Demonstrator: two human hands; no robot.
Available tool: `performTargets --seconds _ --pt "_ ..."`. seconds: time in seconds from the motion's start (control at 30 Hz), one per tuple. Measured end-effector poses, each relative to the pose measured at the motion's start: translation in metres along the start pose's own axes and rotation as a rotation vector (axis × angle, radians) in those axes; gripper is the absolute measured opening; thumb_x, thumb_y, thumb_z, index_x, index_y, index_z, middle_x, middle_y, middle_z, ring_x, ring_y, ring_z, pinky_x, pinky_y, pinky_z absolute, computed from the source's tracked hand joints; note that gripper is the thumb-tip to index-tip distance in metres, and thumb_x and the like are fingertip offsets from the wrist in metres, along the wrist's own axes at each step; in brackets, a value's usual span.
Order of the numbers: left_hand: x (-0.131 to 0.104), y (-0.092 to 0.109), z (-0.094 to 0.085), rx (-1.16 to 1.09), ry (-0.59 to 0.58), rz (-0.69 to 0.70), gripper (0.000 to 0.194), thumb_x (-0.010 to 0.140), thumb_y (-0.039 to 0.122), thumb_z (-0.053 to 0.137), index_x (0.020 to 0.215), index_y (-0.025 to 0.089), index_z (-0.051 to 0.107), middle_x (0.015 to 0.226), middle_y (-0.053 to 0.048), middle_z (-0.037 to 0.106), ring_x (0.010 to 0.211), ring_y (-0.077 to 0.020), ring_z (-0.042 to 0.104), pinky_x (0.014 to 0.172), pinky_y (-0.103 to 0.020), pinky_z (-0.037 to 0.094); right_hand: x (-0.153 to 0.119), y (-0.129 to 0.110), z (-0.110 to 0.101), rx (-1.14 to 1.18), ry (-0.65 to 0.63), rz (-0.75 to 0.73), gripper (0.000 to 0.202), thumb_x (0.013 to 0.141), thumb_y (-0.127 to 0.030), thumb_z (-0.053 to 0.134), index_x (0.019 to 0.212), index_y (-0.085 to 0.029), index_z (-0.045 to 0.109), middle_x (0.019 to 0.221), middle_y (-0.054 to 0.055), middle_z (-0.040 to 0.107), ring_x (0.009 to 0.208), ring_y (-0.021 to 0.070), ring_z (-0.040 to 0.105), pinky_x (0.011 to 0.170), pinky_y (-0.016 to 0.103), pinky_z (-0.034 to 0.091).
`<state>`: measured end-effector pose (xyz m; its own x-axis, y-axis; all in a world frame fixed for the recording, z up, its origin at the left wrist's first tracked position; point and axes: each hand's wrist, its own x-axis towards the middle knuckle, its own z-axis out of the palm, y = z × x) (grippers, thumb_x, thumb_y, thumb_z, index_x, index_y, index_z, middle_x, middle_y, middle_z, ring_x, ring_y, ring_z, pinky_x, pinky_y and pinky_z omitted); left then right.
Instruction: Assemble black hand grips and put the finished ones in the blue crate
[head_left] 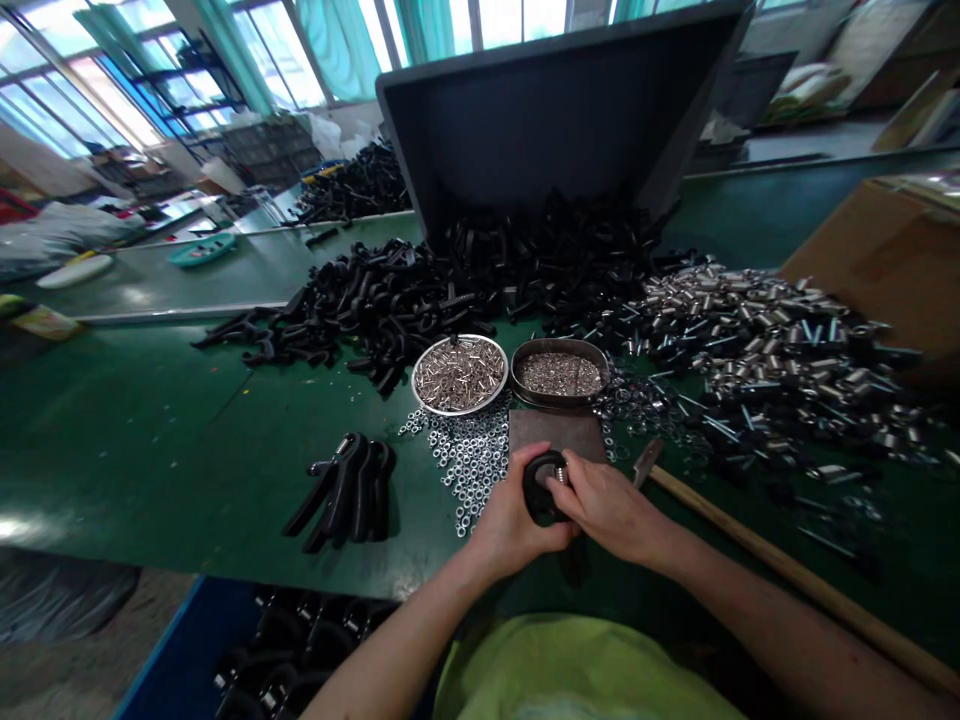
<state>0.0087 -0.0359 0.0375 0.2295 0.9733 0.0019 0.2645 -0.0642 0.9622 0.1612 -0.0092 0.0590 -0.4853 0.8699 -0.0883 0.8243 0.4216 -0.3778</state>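
My left hand [504, 520] is wrapped round a black plastic clamp [537, 498], held just in front of a flat metal block [556, 430]. My right hand [611, 508] closes on the same clamp from the other side, its thumb and forefinger pressed at a shiny metal coil spring [561, 475] in it. The clamp's lower part is mostly hidden by my hands. Left of them, several black clamps [351, 490] lie side by side on the green table. Loose nuts [472, 470] are spread beside my left hand.
Behind the block stand a round dish of small metal pins [459, 375] and an oval tin of small parts [561, 374]. Black handles spill from a grey bin [540, 120]. Springs and bolts [780, 350] are heaped right, near a wooden-handled hammer [750, 535]. A blue crate [176, 650] sits below.
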Motion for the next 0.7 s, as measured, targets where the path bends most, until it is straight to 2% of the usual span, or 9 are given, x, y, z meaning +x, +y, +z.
performTargets --seconds 0.07,0.17,0.23,0.3,0.37,0.4,0.47,0.57,0.7 --pt "0.004 -0.003 0.002 0.011 -0.017 -0.014 0.08 0.058 0.018 0.075 0.127 0.023 0.035 0.112 -0.005 0.058 0.099 -0.0206 0.06 0.086 -0.033 0.047 0.003 0.0 0.0 -0.02 -0.019 0.059 0.023 0.093 -0.028 0.038 0.098 -0.012 0.054 0.082 0.011 0.068 0.074 0.0214 0.066 0.06 0.028 0.037" --pt "0.012 -0.01 0.004 0.018 -0.042 -0.024 0.083 0.061 0.024 0.076 0.131 0.023 0.031 0.112 -0.005 0.058 0.096 -0.0199 0.061 0.084 -0.033 0.048 0.011 0.009 -0.001 -0.083 -0.042 0.05 0.029 0.094 -0.034 0.035 0.097 -0.014 0.056 0.086 0.011 0.069 0.077 0.022 0.066 0.061 0.028 0.039" --pt "0.021 -0.015 -0.001 0.105 -0.052 0.01 0.079 0.064 0.028 0.075 0.131 0.023 0.034 0.114 -0.006 0.058 0.099 -0.0208 0.059 0.086 -0.034 0.047 0.018 0.019 -0.004 -0.124 -0.083 0.042 0.034 0.094 -0.04 0.035 0.091 -0.017 0.06 0.086 0.01 0.07 0.077 0.0236 0.066 0.061 0.029 0.04" --pt "0.034 -0.018 -0.015 0.273 0.007 0.085 0.06 0.072 0.03 0.07 0.126 0.021 0.044 0.114 -0.008 0.058 0.105 -0.022 0.055 0.091 -0.036 0.044 0.03 0.026 -0.01 -0.164 -0.105 0.019 0.035 0.093 -0.043 0.037 0.085 -0.019 0.062 0.085 0.009 0.07 0.077 0.0242 0.066 0.061 0.03 0.041" --pt "0.05 -0.02 -0.038 0.472 0.141 0.143 0.035 0.081 0.03 0.061 0.114 0.02 0.055 0.111 -0.008 0.058 0.108 -0.022 0.053 0.093 -0.037 0.042 0.047 0.028 -0.017 -0.182 -0.061 -0.026 0.032 0.093 -0.037 0.039 0.084 -0.02 0.064 0.087 0.007 0.07 0.08 0.0225 0.065 0.064 0.029 0.042" --pt "0.058 -0.021 -0.052 0.568 0.213 0.14 0.027 0.084 0.029 0.056 0.109 0.019 0.058 0.108 -0.008 0.059 0.106 -0.0216 0.053 0.092 -0.036 0.042 0.059 0.026 -0.02 -0.179 -0.019 -0.053 0.03 0.093 -0.033 0.04 0.086 -0.021 0.065 0.089 0.006 0.069 0.083 0.0211 0.064 0.067 0.029 0.042" --pt "0.076 -0.023 -0.078 0.765 0.332 0.048 0.021 0.085 0.026 0.053 0.103 0.018 0.061 0.103 -0.009 0.06 0.102 -0.0225 0.054 0.089 -0.036 0.043 0.085 0.017 -0.022 -0.169 0.06 -0.088 0.025 0.092 -0.028 0.043 0.089 -0.021 0.067 0.092 0.005 0.069 0.09 0.0197 0.061 0.072 0.028 0.043" --pt "0.098 -0.028 -0.105 0.953 0.352 -0.117 0.02 0.078 0.024 0.063 0.096 0.016 0.066 0.1 -0.011 0.061 0.1 -0.0252 0.054 0.087 -0.035 0.043 0.128 0.0 -0.018 -0.174 0.098 -0.11 0.022 0.089 -0.026 0.049 0.087 -0.02 0.07 0.095 0.007 0.068 0.1 0.0215 0.056 0.078 0.029 0.043" --pt "0.111 -0.035 -0.11 0.957 0.329 -0.133 0.009 0.077 0.021 0.061 0.083 0.018 0.068 0.092 -0.008 0.063 0.091 -0.0234 0.057 0.077 -0.032 0.044 0.17 -0.019 -0.006 -0.176 0.08 -0.101 0.017 0.082 -0.024 0.057 0.082 -0.015 0.071 0.096 0.013 0.068 0.105 0.0261 0.054 0.079 0.031 0.045"
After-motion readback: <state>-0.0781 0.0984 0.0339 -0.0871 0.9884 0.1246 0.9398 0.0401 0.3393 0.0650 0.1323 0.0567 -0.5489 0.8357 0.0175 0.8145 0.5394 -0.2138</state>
